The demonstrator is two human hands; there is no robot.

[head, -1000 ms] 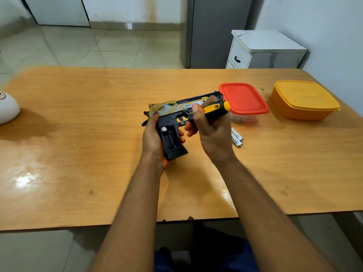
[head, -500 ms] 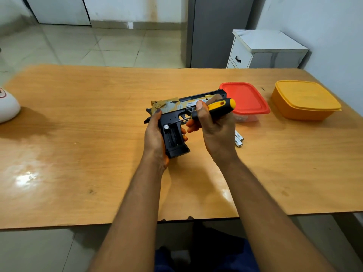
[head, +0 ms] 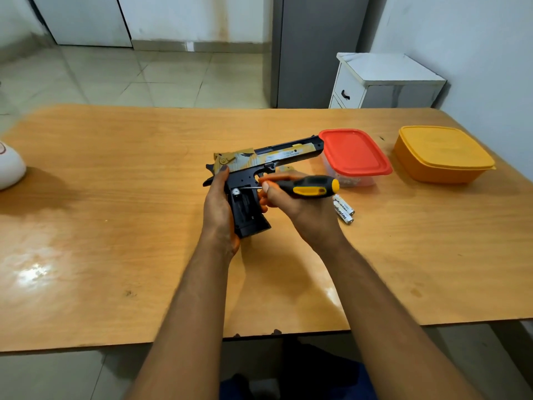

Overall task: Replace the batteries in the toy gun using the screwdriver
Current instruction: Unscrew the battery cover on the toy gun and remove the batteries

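A black and gold toy gun (head: 268, 163) is held above the wooden table (head: 144, 197), barrel pointing right. My left hand (head: 219, 209) wraps the back of its grip, thumb on the rear of the slide. My right hand (head: 297, 206) holds a black and yellow screwdriver (head: 310, 187) nearly level; its thin metal tip touches the top of the grip by a small silver screw. The grip's side shows an open battery recess. Two white batteries (head: 343, 210) lie on the table just right of my right hand.
A clear box with a red lid (head: 354, 153) stands just past the gun's muzzle. An orange lidded container (head: 441, 153) sits at the far right. A white object (head: 10, 166) rests at the table's left edge. A white drawer cabinet (head: 386, 82) stands behind.
The screwdriver handle has dropped from a raised tilt to nearly level, with its tip now at the grip's top. My right hand moved down slightly; the gun stayed in my left hand.
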